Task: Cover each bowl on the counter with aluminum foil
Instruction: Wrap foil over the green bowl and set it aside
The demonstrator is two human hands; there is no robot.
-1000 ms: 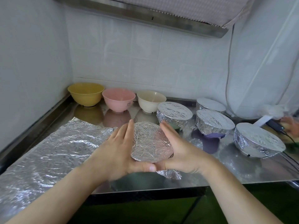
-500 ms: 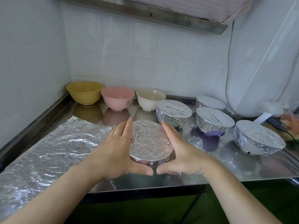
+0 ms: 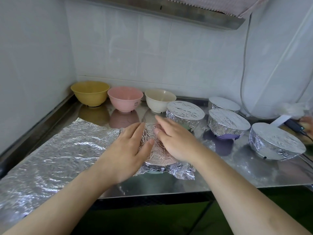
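A foil-covered bowl point(image 3: 156, 160) stands near the counter's front edge, its foil hanging loose at the lower right. My left hand point(image 3: 126, 150) lies flat on its left side, fingers straight. My right hand point(image 3: 176, 141) presses flat on its right side and top. A large crumpled foil sheet point(image 3: 50, 153) lies on the counter to the left. Three bare bowls stand at the back: yellow point(image 3: 90, 93), pink point(image 3: 125, 99) and cream point(image 3: 160, 100). Several bowls wrapped in foil stand on the right, among them a near one point(image 3: 184, 114) and a far-right one point(image 3: 276, 143).
The steel counter point(image 3: 220, 172) ends in a front edge just below the bowl. Tiled walls close the left and back. A black cable and a white item point(image 3: 294, 126) lie at the far right. A white cord point(image 3: 243, 65) hangs down the wall.
The bowl was held up and tilted between both hands; now it sits on the counter. Both hands have moved on top of it and lie flat on the foil.
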